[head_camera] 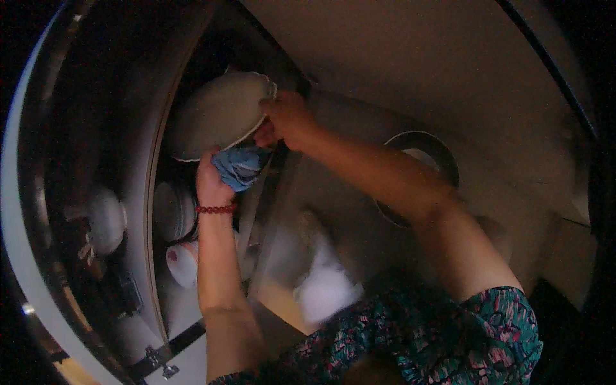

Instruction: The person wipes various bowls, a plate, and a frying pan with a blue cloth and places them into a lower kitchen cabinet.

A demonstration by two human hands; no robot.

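A pale plate with a scalloped rim is tilted between both my hands at the cabinet opening. My right hand pinches the rim on its right side. At the lower edge, my left hand supports the plate and also holds a crumpled blue cloth. Red beads circle my left wrist. Below the plate, inside the cabinet, a stack of dishes stands near a white bowl with a red floral mark. My left forearm hides part of that bowl.
The cabinet shelf's long edge runs along the left. Beyond it a white rounded vessel sits in shadow. A metal hinge is at lower left. On the floor are a round dark-rimmed container and a white, baglike object.
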